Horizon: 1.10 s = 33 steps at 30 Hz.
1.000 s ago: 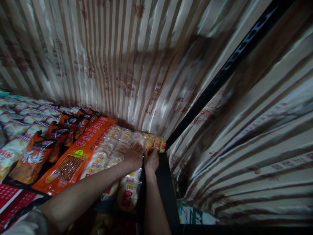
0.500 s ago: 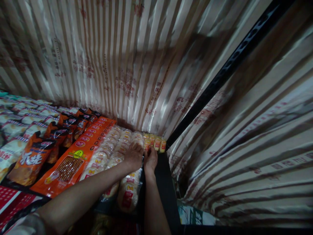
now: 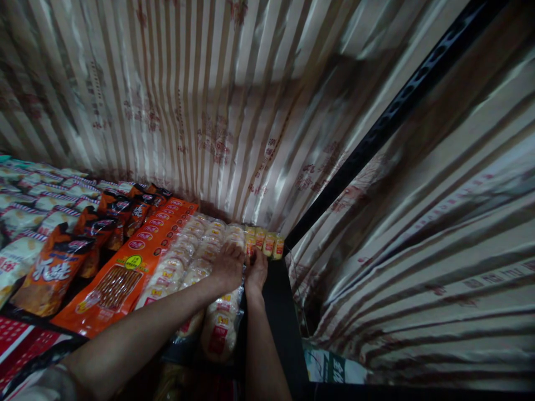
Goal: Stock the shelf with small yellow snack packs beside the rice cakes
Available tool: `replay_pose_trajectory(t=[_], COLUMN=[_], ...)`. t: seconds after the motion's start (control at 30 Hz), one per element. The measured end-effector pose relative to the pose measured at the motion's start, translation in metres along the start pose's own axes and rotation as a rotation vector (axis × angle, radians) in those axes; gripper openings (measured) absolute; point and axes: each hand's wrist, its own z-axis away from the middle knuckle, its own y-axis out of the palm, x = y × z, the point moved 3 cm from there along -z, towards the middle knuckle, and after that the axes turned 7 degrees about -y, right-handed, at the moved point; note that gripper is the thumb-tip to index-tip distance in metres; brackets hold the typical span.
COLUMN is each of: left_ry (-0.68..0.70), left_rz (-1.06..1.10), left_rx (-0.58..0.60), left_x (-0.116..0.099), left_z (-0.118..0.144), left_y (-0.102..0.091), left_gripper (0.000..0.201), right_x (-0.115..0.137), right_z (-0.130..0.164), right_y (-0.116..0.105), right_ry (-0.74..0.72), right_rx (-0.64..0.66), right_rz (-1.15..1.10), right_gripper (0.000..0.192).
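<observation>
Just below the centre of the frame, the small yellow packets point(image 3: 268, 244) stand in a cluster, long axes running up the frame, just beyond the fingertips of the right hand point(image 3: 256, 273), the nearer one. The left hand point(image 3: 228, 268) lies farther left, over clear-wrapped round cakes point(image 3: 219, 337). Whether either grip is clamped or loose, I cannot tell.

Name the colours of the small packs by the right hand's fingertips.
The small packs are yellow with reddish labels; the head view shows them best.
</observation>
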Motion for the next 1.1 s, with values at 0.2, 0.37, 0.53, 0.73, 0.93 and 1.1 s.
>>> replay_pose_trajectory(t=[0.2, 0.37, 0.53, 0.73, 0.93, 1.1], left_ry=[0.004, -0.004, -0.008, 0.001, 0.004, -0.008], left_rz=[0.001, 0.000, 0.006, 0.010, -0.009, -0.018], left_rx=[-0.074, -0.066, -0.061, -0.086, -0.090, -0.043], left_x=[0.0007, -0.0001, -0.0003, 0.0011, 0.0007, -0.0022], left_z=[-0.0004, -0.0005, -0.0012, -0.0014, -0.0010, -0.0001], left_y=[0.0040, 0.0043, 0.0033, 0.0064, 0.0041, -0.0023], left_gripper=[0.038, 0.039, 0.036, 0.035, 0.036, 0.039], right_x=[0.0008, -0.0024, -0.0041, -0.0020, -0.0003, 0.0000], right_z=[0.0004, 0.0005, 0.0015, 0.0028, 0.0033, 0.0020], right_y=[0.0001, 0.0023, 0.0036, 0.0036, 0.0025, 0.0015], right_ry=[0.004, -0.010, -0.003, -0.028, 0.008, -0.001], right_rx=[0.032, 0.037, 0.049, 0.050, 0.022, -0.008], right_rz=[-0.021, -0.048, -0.089, -0.106, -0.074, -0.061], right_gripper=[0.038, 0.038, 0.039, 0.041, 0.038, 0.035])
